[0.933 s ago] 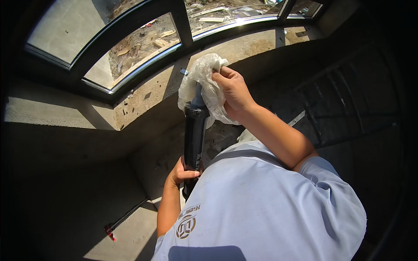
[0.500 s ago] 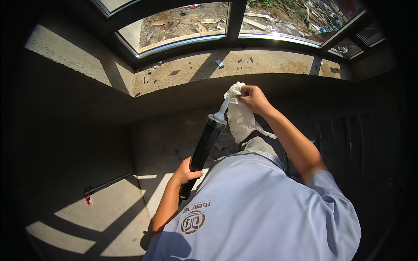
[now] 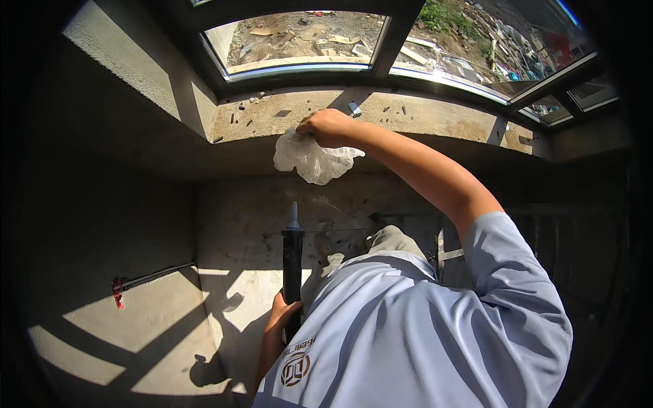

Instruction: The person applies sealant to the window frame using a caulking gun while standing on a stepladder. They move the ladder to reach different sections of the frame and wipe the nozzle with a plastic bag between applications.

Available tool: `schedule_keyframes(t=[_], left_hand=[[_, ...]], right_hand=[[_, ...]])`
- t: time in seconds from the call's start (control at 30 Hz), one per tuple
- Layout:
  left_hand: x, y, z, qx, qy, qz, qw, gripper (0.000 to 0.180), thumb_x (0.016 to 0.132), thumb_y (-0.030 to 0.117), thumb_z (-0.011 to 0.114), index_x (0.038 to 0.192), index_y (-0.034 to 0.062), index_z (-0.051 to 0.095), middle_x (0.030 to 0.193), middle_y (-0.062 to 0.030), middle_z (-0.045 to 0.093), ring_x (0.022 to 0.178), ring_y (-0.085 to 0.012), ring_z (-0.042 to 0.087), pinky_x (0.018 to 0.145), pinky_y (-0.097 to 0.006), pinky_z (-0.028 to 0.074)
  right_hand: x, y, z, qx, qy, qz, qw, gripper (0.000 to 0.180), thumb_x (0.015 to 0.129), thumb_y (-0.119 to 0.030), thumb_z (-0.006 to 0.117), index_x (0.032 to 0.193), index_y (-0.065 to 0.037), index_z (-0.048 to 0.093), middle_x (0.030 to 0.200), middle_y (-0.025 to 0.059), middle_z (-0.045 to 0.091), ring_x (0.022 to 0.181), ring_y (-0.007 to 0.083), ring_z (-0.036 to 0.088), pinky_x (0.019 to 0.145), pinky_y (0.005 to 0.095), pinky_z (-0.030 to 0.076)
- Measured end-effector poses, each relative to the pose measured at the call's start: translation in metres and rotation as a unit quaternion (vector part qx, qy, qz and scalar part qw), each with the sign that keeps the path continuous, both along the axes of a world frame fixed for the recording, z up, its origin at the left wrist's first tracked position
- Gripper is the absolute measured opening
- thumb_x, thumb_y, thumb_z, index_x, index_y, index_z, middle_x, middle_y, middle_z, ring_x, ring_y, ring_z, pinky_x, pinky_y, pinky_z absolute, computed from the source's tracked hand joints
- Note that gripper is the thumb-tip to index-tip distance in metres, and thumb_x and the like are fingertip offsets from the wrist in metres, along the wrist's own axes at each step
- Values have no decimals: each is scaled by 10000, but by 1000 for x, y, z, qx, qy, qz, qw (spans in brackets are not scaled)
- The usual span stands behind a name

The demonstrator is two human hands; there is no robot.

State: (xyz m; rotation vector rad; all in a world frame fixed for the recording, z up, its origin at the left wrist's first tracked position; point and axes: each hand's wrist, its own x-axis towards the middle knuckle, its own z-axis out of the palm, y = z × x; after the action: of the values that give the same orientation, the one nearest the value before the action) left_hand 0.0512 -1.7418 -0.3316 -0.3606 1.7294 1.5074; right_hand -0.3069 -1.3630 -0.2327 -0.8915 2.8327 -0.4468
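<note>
The dark window frame (image 3: 400, 41) spans the far side; below it, the concrete sill (image 3: 449, 124) bounds the space beyond the hands. A rod with a red end (image 3: 118, 294) lies well apart at left. The black tube (image 3: 292, 262) is in front of the body, its long axis running from the left hand (image 3: 281, 313) toward the sill. The left fingers wrap its near portion, partly hidden. The crumpled translucent bag (image 3: 316, 163) hangs gathered in the right hand's (image 3: 326, 128) closed fingers, beyond and slightly right of the pale nozzle (image 3: 294, 216), not touching it. Small dark fragments (image 3: 249, 123) dot the sill.
</note>
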Motion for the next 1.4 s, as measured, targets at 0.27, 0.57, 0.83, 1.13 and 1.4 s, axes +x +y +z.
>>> schedule_keyframes(t=[0.27,0.57,0.83,1.13,1.4], left_hand=[[25,7,11,-17,-16,71,997,375,704,103,768,1004,13,562,749,-99,639,624,-228,676,593,-366,567],[64,29,43,-80,-5,104,991,353,714,122,774,993,22,582,775,-75,645,693,-184,655,653,-337,538],[45,92,58,-110,51,83,989,359,720,132,771,1006,17,586,793,-71,641,705,-179,641,662,-331,528],[-22,180,69,-131,116,-3,985,367,727,143,769,1020,11,591,813,-67,636,720,-174,625,673,-325,516],[-105,219,32,-108,204,-194,953,488,737,134,793,1166,-28,626,971,-87,676,867,-191,632,827,-340,518]], right_hand=[[-112,15,-54,64,283,-102,952,163,872,-132,600,940,-126,748,951,107,746,903,308,731,811,443,552],[-112,48,-193,96,-43,-213,971,583,928,-373,571,1473,-165,558,1459,157,599,1412,345,496,1188,521,319],[-46,165,-94,-496,-299,-244,778,837,1020,-675,388,1530,-22,505,1599,164,482,1529,284,379,1252,450,244],[120,299,39,-868,-340,-36,361,1016,975,-809,311,1586,-1,391,1667,197,347,1564,338,296,1295,470,210],[266,354,-40,-781,-176,-352,485,495,1108,-274,522,1477,54,492,1060,197,784,1128,272,726,1079,380,506]])
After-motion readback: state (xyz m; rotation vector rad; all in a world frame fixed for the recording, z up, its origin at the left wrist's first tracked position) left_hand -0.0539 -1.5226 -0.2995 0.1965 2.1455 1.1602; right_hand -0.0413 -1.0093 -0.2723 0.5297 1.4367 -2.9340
